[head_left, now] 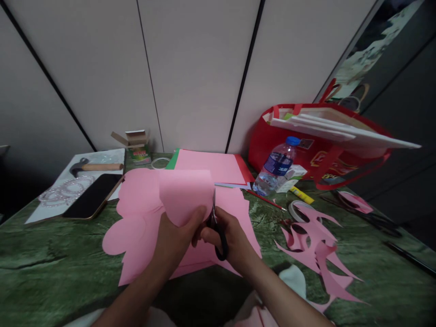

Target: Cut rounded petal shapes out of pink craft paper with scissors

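My left hand grips a piece of pink paper by its lower edge, thumb on top, holding it up over the table. In my right hand is a pair of scissors with dark handles, fingers through the loops. Their blades point up and lie along the right edge of the held paper; whether they are parted is hard to make out. Under both hands lie pink paper sheets and cut rounded shapes, spread over the green table.
Curled pink scraps lie on the right beside a tape roll. Behind are a water bottle, a red bag and stacked coloured paper. At left are a phone, a hammer and a small box.
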{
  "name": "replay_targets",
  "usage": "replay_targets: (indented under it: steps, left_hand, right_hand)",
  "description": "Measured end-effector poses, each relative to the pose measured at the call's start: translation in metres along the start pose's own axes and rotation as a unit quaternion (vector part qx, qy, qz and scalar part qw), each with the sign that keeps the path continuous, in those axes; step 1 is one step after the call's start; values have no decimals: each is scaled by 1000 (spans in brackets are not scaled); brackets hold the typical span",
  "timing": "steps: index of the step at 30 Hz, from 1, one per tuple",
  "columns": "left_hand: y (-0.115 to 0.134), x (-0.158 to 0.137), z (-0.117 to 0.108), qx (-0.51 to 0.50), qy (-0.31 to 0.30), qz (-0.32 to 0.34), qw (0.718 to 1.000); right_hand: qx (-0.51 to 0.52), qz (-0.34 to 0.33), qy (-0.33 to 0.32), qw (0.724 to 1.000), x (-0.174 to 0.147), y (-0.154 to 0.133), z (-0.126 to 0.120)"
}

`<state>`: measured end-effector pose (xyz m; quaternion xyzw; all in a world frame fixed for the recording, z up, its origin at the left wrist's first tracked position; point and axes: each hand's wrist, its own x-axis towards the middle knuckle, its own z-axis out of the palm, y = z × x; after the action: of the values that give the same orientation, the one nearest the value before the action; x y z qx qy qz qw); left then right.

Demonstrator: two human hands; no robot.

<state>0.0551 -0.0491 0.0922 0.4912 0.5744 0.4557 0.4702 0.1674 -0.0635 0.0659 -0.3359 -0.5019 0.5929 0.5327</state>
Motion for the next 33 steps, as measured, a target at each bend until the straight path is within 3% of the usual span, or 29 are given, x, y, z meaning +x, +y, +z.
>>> replay_targets:
  steps: [9, 16, 22, 33]
  left_hand:
    - [-3, 5, 0, 14, 0, 20, 1000]
    - [-6, 8, -3, 30, -43, 55, 997]
    - [-12, 10, -2, -13, -53, 77, 996]
    - [-10, 10, -4, 16, -44, 74, 996]
  right_hand:
    - [-9, 5, 23, 1000, 1, 2, 0]
    - [-29, 12, 51, 998, 2, 8, -1]
    - [-28, 8, 46, 999, 2, 11, -2]
    - [-42, 15, 60, 997, 1, 9, -1]
